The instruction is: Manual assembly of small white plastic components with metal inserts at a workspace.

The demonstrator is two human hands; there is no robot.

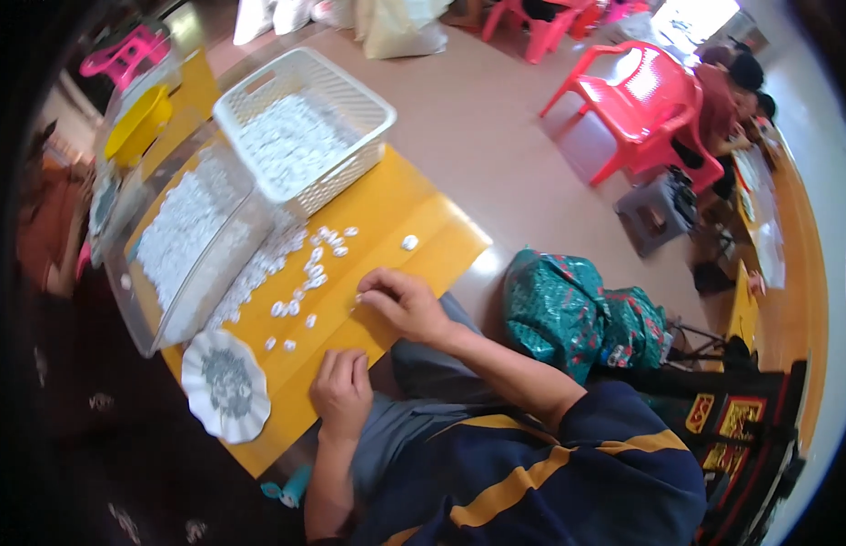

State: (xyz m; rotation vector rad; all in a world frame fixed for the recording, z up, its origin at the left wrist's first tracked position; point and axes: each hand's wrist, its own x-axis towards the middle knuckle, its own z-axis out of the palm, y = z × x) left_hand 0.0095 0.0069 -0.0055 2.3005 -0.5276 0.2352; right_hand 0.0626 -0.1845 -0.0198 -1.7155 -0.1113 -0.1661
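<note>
My right hand (pixel 407 308) is over the front of the yellow table (pixel 414 196), thumb and forefinger pinched on a tiny pale piece (pixel 357 298) too small to name. My left hand (pixel 342 393) is closer to me, at the table's near edge, with its fingers curled together; whatever they may hold is hidden. Several small white oval pieces (pixel 315 271) lie scattered on the wood beyond both hands. One white piece (pixel 409 242) sits apart to the right. A scalloped white dish (pixel 251 424) with small grey bits (pixel 227 380) stands left of my left hand.
A clear bin (pixel 227 264) tilts at the left, full of white pieces, beside a white basket (pixel 364 155) holding more. A yellow basin (pixel 139 126) stands beyond. Green bags (pixel 550 305) and a red chair (pixel 637 100) are at right. Other people sit at both sides.
</note>
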